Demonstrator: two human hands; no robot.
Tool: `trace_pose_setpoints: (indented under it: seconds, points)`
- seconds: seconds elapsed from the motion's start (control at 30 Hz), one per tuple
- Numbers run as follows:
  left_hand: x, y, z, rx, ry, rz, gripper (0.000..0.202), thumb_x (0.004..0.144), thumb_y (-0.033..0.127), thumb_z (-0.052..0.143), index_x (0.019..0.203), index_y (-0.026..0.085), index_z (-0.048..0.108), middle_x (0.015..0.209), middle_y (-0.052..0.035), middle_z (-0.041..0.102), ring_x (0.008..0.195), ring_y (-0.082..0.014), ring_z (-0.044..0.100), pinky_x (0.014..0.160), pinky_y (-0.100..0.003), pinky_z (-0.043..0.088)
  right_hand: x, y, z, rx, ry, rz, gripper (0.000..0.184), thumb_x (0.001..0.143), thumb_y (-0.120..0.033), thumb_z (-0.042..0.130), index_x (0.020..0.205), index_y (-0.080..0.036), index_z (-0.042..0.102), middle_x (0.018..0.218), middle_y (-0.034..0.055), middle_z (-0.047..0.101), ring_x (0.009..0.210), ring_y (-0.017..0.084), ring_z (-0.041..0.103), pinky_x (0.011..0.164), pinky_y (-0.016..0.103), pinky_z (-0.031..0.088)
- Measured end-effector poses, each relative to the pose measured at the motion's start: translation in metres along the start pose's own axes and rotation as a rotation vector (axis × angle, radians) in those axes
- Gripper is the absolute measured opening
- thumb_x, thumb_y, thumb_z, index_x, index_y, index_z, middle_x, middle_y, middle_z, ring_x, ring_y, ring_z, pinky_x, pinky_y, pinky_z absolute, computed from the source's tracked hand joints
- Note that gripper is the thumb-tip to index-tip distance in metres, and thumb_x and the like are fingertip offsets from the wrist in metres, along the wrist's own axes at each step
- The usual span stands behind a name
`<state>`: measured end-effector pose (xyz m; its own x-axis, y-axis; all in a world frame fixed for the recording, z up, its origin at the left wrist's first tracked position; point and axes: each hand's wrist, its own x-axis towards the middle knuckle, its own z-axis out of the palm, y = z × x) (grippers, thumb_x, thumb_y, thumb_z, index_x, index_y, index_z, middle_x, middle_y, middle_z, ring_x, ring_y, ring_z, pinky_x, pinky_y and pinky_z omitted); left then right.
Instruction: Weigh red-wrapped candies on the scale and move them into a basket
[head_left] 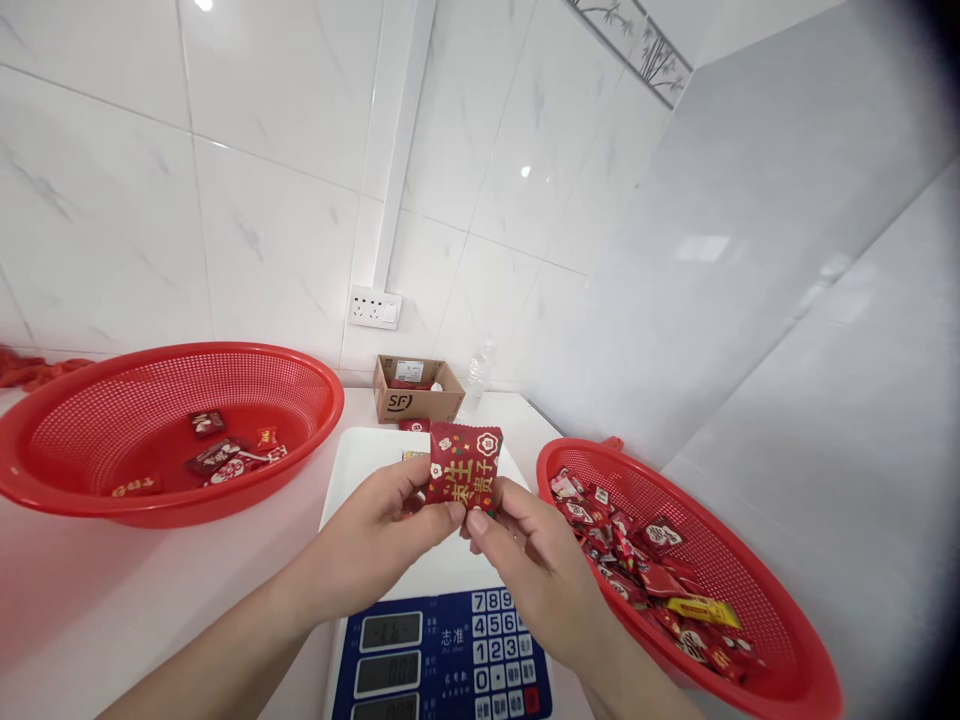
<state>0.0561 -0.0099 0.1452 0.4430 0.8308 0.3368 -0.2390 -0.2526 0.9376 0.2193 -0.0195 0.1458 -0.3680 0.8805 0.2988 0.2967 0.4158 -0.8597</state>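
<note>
Packet [466,466], red and, I'd guess, light, slick and crushable, hangs above the scale [453,662], pinched at its lower sides by left hand [367,540] and right hand [541,575], its crimped edge likely the safest hold.

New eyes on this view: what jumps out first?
First, the red, gold-lettered packet pinched between the left hand and right hand over a blue-and-white scale. Next, the red basket at left with a few packets and the fuller basket at right, where a yellow packet stands out.
</note>
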Motion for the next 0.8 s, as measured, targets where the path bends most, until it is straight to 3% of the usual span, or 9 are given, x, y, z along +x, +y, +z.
trace_pose_setpoints:
  seconds: [0.2,0.53,0.8]
  points:
    - [0.0003,-0.0007,0.0049,0.024,0.042,0.002,0.015,0.082,0.014,0.048,0.088,0.017,0.062,0.073,0.0009,0.055,0.072,-0.0138,0.051,0.072,-0.028,0.045,-0.0006,-0.0037,0.0048,-0.001,0.006,-0.01,0.016,0.09,-0.03,0.045,0.084,-0.02,0.056,0.071,-0.0018,0.052,0.064,0.013,0.044,0.053,0.023,0.036]
    - [-0.0048,-0.0002,0.0083,-0.037,0.029,0.07,0.014,0.082,0.012,0.048,0.081,0.019,0.061,0.07,0.0018,0.053,0.069,-0.0123,0.051,0.071,-0.026,0.046,-0.0076,-0.0052,0.0034,-0.013,-0.034,-0.022,0.019,0.093,-0.034,0.043,0.085,-0.021,0.055,0.072,-0.002,0.05,0.066,0.013,0.044,0.057,0.024,0.036]
    - [-0.0029,0.0018,0.0058,-0.04,-0.011,0.057,0.018,0.086,0.017,0.049,0.095,0.022,0.064,0.081,0.0009,0.058,0.073,-0.0122,0.052,0.072,-0.026,0.046,-0.0062,-0.008,0.0007,-0.017,-0.003,-0.02,0.016,0.091,-0.033,0.045,0.087,-0.022,0.056,0.072,-0.0028,0.052,0.064,0.012,0.045,0.054,0.023,0.037]
